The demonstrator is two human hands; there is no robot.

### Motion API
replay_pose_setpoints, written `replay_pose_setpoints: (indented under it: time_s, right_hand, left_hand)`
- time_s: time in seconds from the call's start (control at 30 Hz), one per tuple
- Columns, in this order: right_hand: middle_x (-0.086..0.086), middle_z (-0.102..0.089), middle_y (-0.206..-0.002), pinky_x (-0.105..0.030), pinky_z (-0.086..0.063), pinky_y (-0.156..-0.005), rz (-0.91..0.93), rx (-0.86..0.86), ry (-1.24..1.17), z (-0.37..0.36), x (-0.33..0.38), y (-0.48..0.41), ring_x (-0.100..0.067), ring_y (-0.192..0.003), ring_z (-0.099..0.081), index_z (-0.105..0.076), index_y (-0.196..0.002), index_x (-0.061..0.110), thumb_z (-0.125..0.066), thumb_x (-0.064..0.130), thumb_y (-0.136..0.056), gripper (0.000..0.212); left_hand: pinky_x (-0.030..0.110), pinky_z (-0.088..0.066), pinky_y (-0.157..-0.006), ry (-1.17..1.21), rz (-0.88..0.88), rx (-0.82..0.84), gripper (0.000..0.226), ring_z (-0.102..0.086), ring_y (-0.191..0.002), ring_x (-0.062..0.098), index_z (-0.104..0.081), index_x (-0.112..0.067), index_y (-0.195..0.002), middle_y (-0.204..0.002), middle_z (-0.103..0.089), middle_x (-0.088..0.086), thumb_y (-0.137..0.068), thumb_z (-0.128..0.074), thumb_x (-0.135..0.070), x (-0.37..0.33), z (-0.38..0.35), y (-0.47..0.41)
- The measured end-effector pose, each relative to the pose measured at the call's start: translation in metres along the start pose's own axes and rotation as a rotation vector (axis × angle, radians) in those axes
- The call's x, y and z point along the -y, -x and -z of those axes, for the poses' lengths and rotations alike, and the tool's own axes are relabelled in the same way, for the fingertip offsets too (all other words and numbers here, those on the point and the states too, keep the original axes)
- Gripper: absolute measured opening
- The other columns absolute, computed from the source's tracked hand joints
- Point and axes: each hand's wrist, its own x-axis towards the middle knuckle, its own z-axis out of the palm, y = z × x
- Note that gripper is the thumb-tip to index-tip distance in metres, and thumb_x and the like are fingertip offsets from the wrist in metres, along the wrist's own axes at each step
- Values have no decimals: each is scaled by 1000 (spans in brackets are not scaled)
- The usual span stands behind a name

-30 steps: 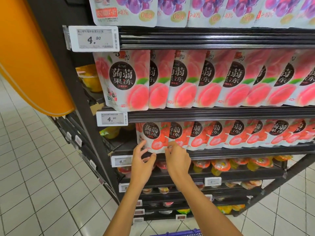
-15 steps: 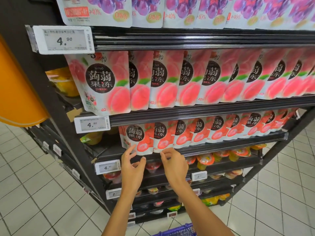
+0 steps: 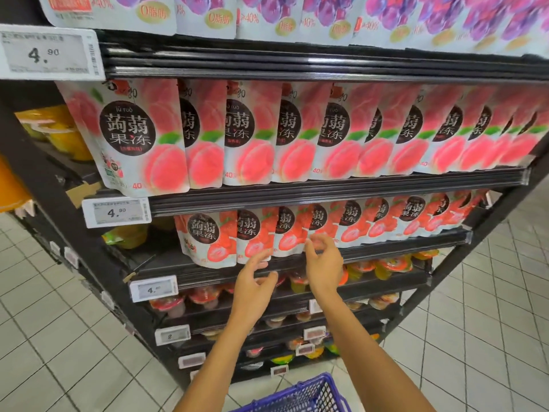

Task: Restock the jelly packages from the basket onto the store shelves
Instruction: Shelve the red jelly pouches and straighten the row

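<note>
Jelly pouches [image 3: 205, 239] on shelf [image 3: 401, 248], L hand [image 3: 255, 281] spread, empty, R hand [image 3: 323, 263] curled, blurred, grip unclear.

Single view, worn on our head. We face forward and slightly down, close up to the shelf unit [image 3: 297, 191], which recedes toward 2 o'clock. The wide lens bows the edges. Our left hand [image 3: 252, 281] and right hand [image 3: 323, 263] reach in near centre. Basket [image 3: 300, 394] rim at 6 o'clock, floor tiles [image 3: 44, 337] at 8 and 4.

Peach pouches [image 3: 130, 135] read 蒟蒻果冻, a tag [image 3: 49, 53] up-left of them and a tag [image 3: 117, 212] down-left read 4.90, and grape pouches [image 3: 208, 16] above read 0脂肪.
</note>
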Motion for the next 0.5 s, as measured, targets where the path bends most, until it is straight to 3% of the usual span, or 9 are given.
replay_pose_setpoints:
  time_s: [0.07, 0.17, 0.3, 0.4, 0.5]
  right_hand:
    - [6, -66, -89, -25, -38, -53, 28, 29, 27, 2, -1, -8, -12, -69, -59, -66, -106, 21, -57, 36, -98, 19]
    - [16, -62, -82, -20, -31, -51, 21, 95, 74, 6, -2, -18, -8, -70, -57, -67, -104, 26, -55, 41, -97, 20]
    - [20, -60, -75, -25, -39, -57, 60, 132, 123, 10, -9, -25, -10, -74, -62, -66, -103, 30, -53, 45, -97, 21]
    - [17, -66, -81, -27, -44, -60, 94, 126, 128, 12, -17, -27, -12, -77, -64, -66, -104, 33, -52, 47, -96, 21]
    - [24, -62, -75, -22, -36, -53, 109, 111, 54, 18, -23, -29, -5, -69, -61, -63, -96, 38, -52, 49, -95, 15]
  left_hand:
    - [2, -46, -67, -23, 17, 6, 44, -54, -82, -25, -56, -39, -126, -128, -54, -13, -92, -60, -12, -4, -16, -6]
    - [3, -47, -70, -24, 8, 4, 47, -53, -80, -27, -55, -38, -129, -132, -53, -11, -92, -58, -9, -9, -37, -12]
    - [9, -48, -78, -37, -16, -50, 48, -49, -104, -21, -55, -37, -129, -135, -52, -15, -92, -57, -6, -12, -57, -9]
    - [5, -46, -75, -29, -26, -97, 49, -49, -119, -5, -55, -37, -128, -135, -52, -18, -92, -57, -4, -10, -67, -5]
    - [3, -44, -75, -38, -1, -133, 49, -49, -120, 1, -54, -33, -131, -136, -52, -15, -92, -57, -4, -8, -74, -4]
